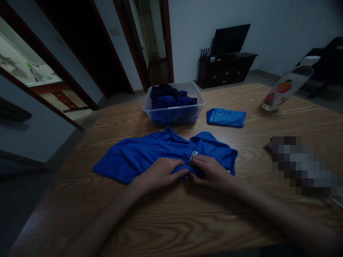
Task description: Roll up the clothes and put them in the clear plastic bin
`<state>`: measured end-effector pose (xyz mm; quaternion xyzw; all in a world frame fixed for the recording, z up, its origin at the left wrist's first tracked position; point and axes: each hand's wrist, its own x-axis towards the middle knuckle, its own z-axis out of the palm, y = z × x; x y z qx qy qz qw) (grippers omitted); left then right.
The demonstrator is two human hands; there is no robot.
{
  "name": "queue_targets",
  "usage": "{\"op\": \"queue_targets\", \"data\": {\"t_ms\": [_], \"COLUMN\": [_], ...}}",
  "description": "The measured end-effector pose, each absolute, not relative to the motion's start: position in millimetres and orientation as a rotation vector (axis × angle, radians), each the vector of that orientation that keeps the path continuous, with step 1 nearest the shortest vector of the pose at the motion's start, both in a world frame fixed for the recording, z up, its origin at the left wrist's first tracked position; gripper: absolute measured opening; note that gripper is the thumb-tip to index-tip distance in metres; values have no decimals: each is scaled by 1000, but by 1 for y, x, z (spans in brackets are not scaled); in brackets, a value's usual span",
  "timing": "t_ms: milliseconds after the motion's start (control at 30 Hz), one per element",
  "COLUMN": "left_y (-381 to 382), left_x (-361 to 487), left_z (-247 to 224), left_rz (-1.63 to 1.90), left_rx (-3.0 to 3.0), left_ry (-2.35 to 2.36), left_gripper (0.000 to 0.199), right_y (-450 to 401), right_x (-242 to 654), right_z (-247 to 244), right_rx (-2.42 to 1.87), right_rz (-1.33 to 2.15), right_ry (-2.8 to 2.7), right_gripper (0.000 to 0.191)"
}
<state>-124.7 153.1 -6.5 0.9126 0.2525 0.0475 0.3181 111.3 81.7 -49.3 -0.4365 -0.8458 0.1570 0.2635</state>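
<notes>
A blue garment (144, 151) with a small white logo lies spread and wrinkled across the wooden table (160, 221). At its near edge, my left hand (163, 172) pinches a bunched strip of the cloth between thumb and fingers. Close beside it on the right, my right hand (209, 171) grips the same strip just below the logo. The fingertips of both hands nearly meet. Behind the garment stands a clear plastic bin (174, 114) holding dark blue cloth (166, 101). A folded lighter blue cloth (227, 117) lies right of the bin.
A clear bottle (288, 85) with a white cap stands at the back right of the table. A blurred-out object (302, 166) lies at the right. Beyond the table are a dark cabinet (226, 69) with a screen (230, 39) and doorways at the left.
</notes>
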Motion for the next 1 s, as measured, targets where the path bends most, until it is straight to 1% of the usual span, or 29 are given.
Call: {"op": "queue_targets", "data": {"t_ms": [167,267,333,433,567,700,767,867,1000], "left_y": [156,160,162,163,156,148,144,141,141], "left_x": [-126,-127,-128,-128,-126,-125,-125,-125,-126], "left_z": [-19,-23,-23,-18,-7,1,4,6,9], "left_rz": [33,-11,-15,2,39,50,53,63,53], "left_rx": [2263,2157,2091,2107,2278,2431,2496,2542,2494], "left_ry": [650,586,548,556,611,612,633,664,659], "left_gripper": [48,49,46,43,40,35,34,34,35], "right_y": [80,79,78,77,78,81,84,86,84], "right_x": [111,110,109,109,110,116,119,122,120], "right_z": [-58,-58,-56,-52,-43,-33,-32,-35,-42], "right_rx": [-1054,-1013,-1011,-1064,-1148,-1121,-1084,-1047,-1069], "right_rz": [25,-123,-158,-72,217,502,582,616,469], "right_ry": [-2428,-2489,-2502,-2471,-2477,-2491,-2476,-2463,-2503], "right_gripper": [20,18,17,20,23,30,29,26,22]}}
